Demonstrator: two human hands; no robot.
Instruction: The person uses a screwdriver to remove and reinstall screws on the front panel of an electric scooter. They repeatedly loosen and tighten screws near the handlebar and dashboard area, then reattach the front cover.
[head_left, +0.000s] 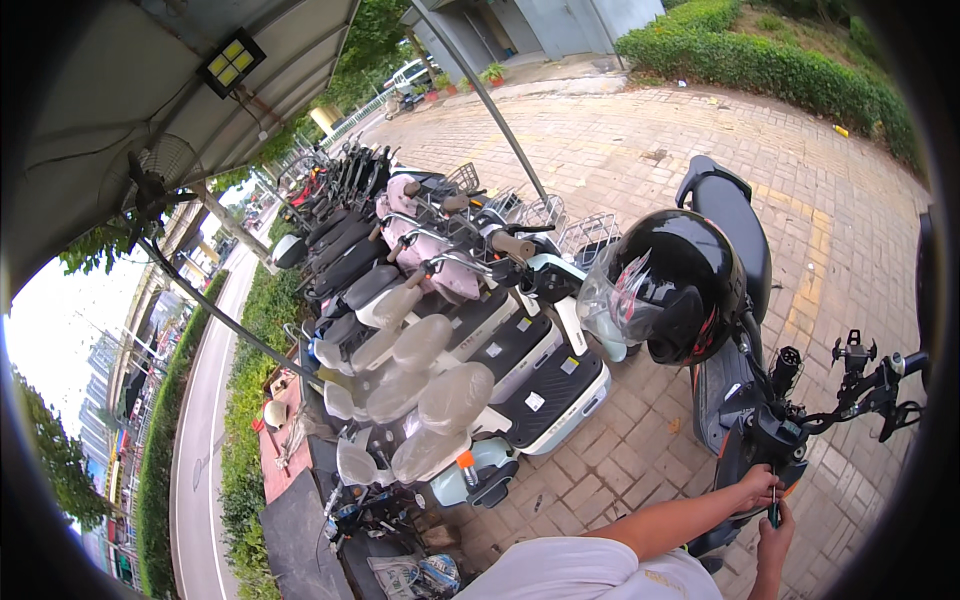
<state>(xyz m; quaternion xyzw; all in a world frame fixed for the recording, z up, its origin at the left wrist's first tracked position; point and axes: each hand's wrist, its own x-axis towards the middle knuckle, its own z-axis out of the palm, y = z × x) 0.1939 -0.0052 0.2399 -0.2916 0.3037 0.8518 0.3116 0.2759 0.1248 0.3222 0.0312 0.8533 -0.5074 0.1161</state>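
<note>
At the lower right, an electric scooter (745, 425) with a black front panel and black handlebar stands close to my hands. My left hand (760, 486) is closed against its front panel, fingers pinched together; what they grip is too small to make out. Just below, my right hand (774, 540) closes on a slim screwdriver (773, 514) with a dark handle, its thin shaft pointing up toward my left fingers. The tip is hidden there. A glossy black helmet (690, 280) with a clear visor sits by the scooter's seat.
Several parked scooters (545, 400), some with plastic-wrapped seats (455, 397), line up at the left. A canopy (90, 60) with a lamp (231, 62) hangs overhead on slanting poles (485, 100). Brick paving (600, 455) runs toward a hedge (770, 75).
</note>
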